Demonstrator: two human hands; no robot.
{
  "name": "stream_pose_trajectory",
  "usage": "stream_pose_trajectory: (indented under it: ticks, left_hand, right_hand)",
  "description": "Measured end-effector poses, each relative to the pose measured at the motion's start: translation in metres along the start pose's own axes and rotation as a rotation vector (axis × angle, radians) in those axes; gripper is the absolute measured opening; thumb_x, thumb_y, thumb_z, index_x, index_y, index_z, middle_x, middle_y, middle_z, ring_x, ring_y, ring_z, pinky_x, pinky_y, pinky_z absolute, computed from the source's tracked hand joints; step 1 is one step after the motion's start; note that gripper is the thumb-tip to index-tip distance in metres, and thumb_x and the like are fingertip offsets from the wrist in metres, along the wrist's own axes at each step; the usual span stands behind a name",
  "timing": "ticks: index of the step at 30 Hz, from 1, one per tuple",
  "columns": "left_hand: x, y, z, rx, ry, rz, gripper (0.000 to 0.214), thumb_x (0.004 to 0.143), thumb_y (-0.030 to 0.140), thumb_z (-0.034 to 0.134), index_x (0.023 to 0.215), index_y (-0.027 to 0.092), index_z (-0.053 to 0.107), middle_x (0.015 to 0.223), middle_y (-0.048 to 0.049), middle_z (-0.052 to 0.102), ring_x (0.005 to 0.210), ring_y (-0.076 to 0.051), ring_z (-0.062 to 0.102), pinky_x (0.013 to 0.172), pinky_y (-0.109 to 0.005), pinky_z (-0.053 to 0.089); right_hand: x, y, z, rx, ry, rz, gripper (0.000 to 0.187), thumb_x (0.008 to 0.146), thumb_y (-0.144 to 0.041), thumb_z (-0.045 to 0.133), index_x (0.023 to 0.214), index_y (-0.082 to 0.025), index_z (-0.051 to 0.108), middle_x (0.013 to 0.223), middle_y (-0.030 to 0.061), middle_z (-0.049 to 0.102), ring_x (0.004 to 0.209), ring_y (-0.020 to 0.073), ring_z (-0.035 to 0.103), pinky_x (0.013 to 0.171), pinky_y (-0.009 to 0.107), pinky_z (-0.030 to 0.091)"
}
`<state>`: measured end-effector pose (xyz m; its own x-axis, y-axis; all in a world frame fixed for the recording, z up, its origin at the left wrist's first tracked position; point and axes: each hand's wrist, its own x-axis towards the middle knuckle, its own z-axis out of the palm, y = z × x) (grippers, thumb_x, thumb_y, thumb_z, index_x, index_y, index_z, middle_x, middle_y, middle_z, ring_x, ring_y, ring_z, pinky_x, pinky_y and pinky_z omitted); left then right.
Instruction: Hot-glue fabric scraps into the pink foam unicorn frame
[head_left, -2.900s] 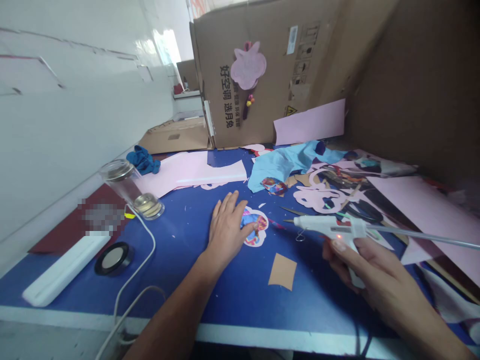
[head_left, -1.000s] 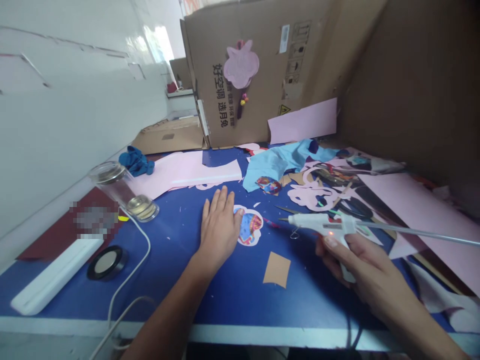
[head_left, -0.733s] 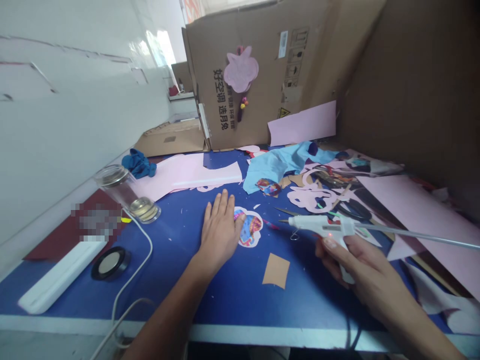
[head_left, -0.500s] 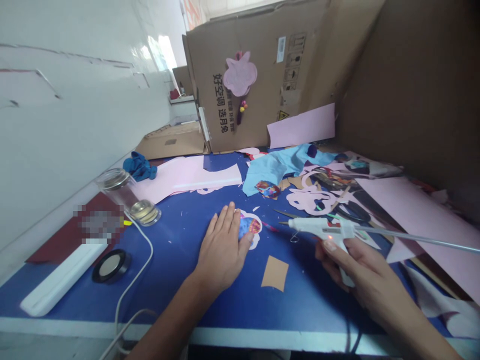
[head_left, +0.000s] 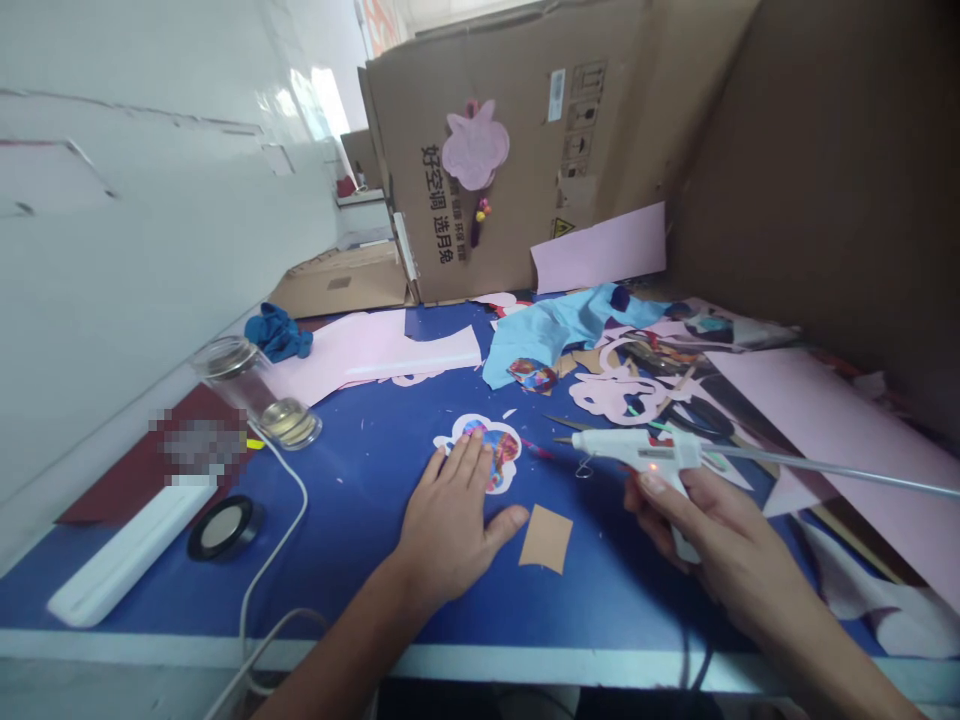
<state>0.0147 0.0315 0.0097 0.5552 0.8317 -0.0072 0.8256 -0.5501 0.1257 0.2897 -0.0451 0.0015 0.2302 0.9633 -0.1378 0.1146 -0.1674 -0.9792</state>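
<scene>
The left hand point(head_left: 450, 535) lies flat and splayed, the right hand point(head_left: 712, 545) curled closed.

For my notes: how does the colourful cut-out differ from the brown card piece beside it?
The colourful cut-out is larger than the brown card piece. The cut-out has a wavy, white-bordered outline; the piece has four straight sides. The cut-out is multicoloured; the piece is plain. Both lie flat on the blue table.
</scene>
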Motion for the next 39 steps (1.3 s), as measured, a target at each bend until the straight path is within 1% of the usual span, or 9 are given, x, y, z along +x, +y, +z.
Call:
stream_pose_trajectory:
  ticks: [5,14,17,21,24,29,33,36,39]
  left_hand:
    - [-0.002,0.001,-0.001,-0.009,0.022,0.042,0.085,0.107,0.068,0.042,0.169,0.012,0.033,0.178,-0.0154,0.023,0.166,-0.032,0.023,0.134,-0.059,0.026]
    - [-0.004,0.002,0.002,-0.019,0.039,0.076,0.08,0.106,0.066,0.046,0.168,0.016,0.037,0.177,-0.0139,0.029,0.165,-0.033,0.027,0.133,-0.059,0.028]
    - [-0.004,0.004,0.0,-0.021,0.031,0.077,0.082,0.106,0.066,0.047,0.169,0.015,0.036,0.177,-0.0145,0.03,0.165,-0.034,0.028,0.132,-0.059,0.03]
    - [-0.003,0.007,-0.001,-0.01,0.044,0.087,0.085,0.105,0.068,0.049,0.169,0.013,0.036,0.178,-0.0141,0.026,0.166,-0.033,0.025,0.134,-0.056,0.025]
    - [-0.003,0.008,0.001,-0.019,0.017,0.119,0.085,0.105,0.068,0.049,0.169,0.014,0.035,0.177,-0.0129,0.027,0.165,-0.032,0.027,0.135,-0.054,0.023]
    - [-0.003,0.006,0.0,-0.023,0.038,0.084,0.087,0.105,0.067,0.05,0.171,0.013,0.03,0.179,-0.0135,0.024,0.166,-0.032,0.023,0.134,-0.057,0.026]
    - [-0.005,0.003,-0.001,-0.045,0.023,0.105,0.086,0.105,0.066,0.049,0.171,0.015,0.029,0.178,-0.0136,0.027,0.166,-0.032,0.025,0.134,-0.056,0.026]
    - [-0.008,-0.002,-0.002,-0.036,0.058,0.079,0.086,0.106,0.068,0.046,0.172,0.015,0.026,0.179,-0.0146,0.024,0.167,-0.032,0.022,0.134,-0.058,0.025]
    - [-0.009,-0.005,-0.004,-0.033,0.049,0.112,0.081,0.107,0.067,0.044,0.171,0.019,0.031,0.177,-0.0135,0.032,0.165,-0.033,0.028,0.133,-0.059,0.026]
  right_hand:
    - [0.001,-0.001,0.001,0.026,0.018,-0.003,0.054,0.094,-0.074,0.066,0.089,-0.02,0.07,0.056,-0.0018,0.055,0.049,0.0119,0.046,0.042,0.023,0.033]
    - [-0.001,-0.007,0.003,0.06,0.017,-0.004,0.052,0.095,-0.072,0.066,0.088,-0.021,0.069,0.057,-0.0017,0.055,0.049,0.0123,0.046,0.041,0.023,0.03]
    - [-0.002,-0.009,0.003,0.042,0.021,-0.004,0.053,0.094,-0.073,0.066,0.086,-0.021,0.069,0.055,-0.0022,0.054,0.047,0.012,0.045,0.04,0.023,0.029]
    - [-0.002,-0.009,0.002,0.048,0.012,-0.007,0.051,0.096,-0.072,0.066,0.088,-0.021,0.07,0.056,-0.0023,0.054,0.049,0.0116,0.045,0.041,0.022,0.029]
    - [-0.002,-0.008,0.001,0.057,0.008,0.003,0.052,0.095,-0.072,0.066,0.088,-0.021,0.069,0.056,-0.0021,0.055,0.049,0.0116,0.045,0.041,0.022,0.029]
    - [-0.002,-0.006,0.0,0.05,0.014,0.013,0.052,0.096,-0.072,0.066,0.089,-0.021,0.069,0.057,-0.002,0.055,0.05,0.0124,0.047,0.044,0.022,0.034]
    - [-0.001,-0.005,0.0,0.061,0.01,-0.005,0.052,0.094,-0.072,0.067,0.087,-0.02,0.07,0.056,-0.0016,0.054,0.049,0.0132,0.046,0.042,0.023,0.032]
    - [-0.001,-0.006,0.001,0.035,0.022,0.001,0.053,0.094,-0.073,0.066,0.087,-0.021,0.07,0.055,-0.0014,0.054,0.048,0.0134,0.046,0.04,0.024,0.031]
    - [-0.002,-0.008,0.001,0.02,0.012,-0.006,0.053,0.093,-0.074,0.066,0.086,-0.021,0.07,0.055,-0.0012,0.055,0.046,0.0134,0.045,0.039,0.024,0.03]
